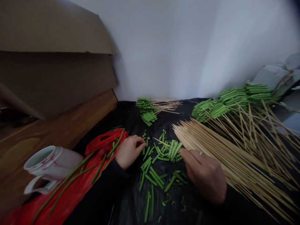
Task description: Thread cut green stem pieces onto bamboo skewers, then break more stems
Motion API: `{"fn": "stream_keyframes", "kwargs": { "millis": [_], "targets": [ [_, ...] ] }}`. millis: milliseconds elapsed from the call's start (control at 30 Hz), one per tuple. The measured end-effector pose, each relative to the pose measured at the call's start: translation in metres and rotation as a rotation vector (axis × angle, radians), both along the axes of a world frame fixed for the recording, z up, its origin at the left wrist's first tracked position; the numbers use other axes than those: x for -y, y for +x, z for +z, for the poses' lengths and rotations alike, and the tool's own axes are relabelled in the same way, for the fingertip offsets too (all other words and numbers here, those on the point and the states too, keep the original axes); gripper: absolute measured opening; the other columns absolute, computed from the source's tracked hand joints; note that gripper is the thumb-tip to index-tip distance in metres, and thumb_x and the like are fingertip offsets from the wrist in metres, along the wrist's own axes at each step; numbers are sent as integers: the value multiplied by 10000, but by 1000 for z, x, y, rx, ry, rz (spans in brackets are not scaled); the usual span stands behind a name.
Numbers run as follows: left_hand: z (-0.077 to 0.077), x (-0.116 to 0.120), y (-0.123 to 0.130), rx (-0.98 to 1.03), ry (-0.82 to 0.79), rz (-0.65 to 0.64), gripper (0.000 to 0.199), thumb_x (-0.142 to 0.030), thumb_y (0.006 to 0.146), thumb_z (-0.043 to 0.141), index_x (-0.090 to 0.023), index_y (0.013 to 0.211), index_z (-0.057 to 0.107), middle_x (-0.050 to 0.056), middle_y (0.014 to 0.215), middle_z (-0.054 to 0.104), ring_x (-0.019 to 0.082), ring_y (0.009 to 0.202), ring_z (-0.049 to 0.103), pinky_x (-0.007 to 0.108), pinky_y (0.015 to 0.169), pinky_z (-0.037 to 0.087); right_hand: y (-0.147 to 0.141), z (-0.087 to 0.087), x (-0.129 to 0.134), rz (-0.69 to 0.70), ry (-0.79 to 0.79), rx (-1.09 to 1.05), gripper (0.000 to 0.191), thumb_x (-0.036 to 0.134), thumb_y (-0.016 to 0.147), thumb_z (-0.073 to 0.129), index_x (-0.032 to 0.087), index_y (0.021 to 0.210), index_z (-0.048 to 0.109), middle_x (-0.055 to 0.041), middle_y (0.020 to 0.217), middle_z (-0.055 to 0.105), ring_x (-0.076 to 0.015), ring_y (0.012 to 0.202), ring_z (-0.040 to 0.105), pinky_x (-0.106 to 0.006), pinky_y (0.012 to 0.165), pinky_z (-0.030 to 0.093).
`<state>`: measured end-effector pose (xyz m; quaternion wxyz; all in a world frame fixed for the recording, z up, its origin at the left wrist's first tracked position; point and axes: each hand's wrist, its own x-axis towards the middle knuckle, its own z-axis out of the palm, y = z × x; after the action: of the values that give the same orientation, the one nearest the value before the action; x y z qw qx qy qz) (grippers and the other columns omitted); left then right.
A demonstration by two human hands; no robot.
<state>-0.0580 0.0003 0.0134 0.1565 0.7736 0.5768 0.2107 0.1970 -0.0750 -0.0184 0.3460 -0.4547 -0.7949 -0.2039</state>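
My right hand (203, 173) grips a bamboo skewer (162, 143) threaded with cut green bean pieces (173, 151). Its pointed end faces my left hand (130, 151), whose fingers are curled closed just beside it. Loose bean pieces (151, 176) lie scattered on a black plastic sheet (124, 200) below both hands. A large fan of bare bamboo skewers (225, 150) spreads under and beyond my right hand. Whole long green beans (70, 179) lie across a red plastic bag (103, 147) to the left of my left hand.
A white mug (47, 164) with red markings stands at the left, next to a wooden board (70, 118). Flattened cardboard (51, 28) leans above it. Piles of loaded skewers (232, 100) (146, 111) lie at the back against a white wall (175, 47).
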Motion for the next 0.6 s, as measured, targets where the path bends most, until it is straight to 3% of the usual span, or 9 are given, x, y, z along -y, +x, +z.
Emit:
{"fn": "stream_keyframes", "kwargs": {
  "millis": [133,300,600],
  "targets": [
    [-6,3,2,-125,-129,-56,153,-350,704,694,-198,690,687,36,741,641,187,711,571,274,633,373,-1,0,0,7,5,-5,283,62,863,429,103,1028,655,-23,645,545,-127,583,490,-288,549,327],
    [-5,6,3,-209,-155,-40,165,-359,703,685,-197,727,674,46,777,643,198,729,572,277,611,347,-1,-1,2,17,-5,-20,275,77,870,434,104,1034,653,-23,659,555,-128,586,498,-295,548,324],
    [-6,3,-1,-72,-219,-86,131,-318,723,651,-191,734,680,37,768,645,176,705,570,263,618,377,-2,0,3,12,-15,-12,284,80,864,429,103,1042,648,-20,665,552,-126,567,476,-299,539,305]
  ]
}}
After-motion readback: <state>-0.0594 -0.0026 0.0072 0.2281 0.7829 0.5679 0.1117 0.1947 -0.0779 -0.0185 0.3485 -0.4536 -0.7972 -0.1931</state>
